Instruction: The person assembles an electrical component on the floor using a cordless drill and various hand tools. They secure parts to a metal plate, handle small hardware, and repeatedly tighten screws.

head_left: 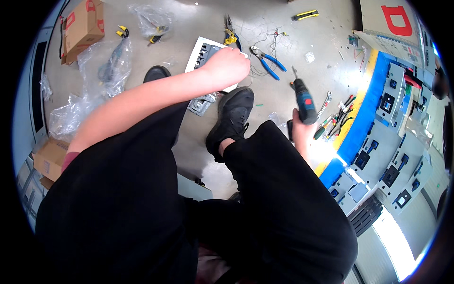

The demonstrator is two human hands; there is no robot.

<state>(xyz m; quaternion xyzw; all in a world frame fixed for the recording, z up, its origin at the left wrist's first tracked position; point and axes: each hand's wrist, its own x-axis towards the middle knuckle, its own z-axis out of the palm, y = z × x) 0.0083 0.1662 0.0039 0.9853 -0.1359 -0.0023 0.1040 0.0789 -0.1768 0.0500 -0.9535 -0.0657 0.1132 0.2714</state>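
Observation:
My left hand reaches forward over my knee and rests closed on a white panel with dark breaker units that lies on the concrete floor. My right hand grips a blue-and-black cordless drill, held upright with its bit pointing away from me. I sit low, black trousers filling the lower picture, and my black shoes stand just below the panel. A grey metal part lies between the shoes.
Blue-handled pliers and thin wires lie right of the panel. Several screwdrivers sit by a blue-and-yellow strip bordering grey cabinets with switches at right. Plastic bags, cardboard boxes and a yellow utility knife lie around.

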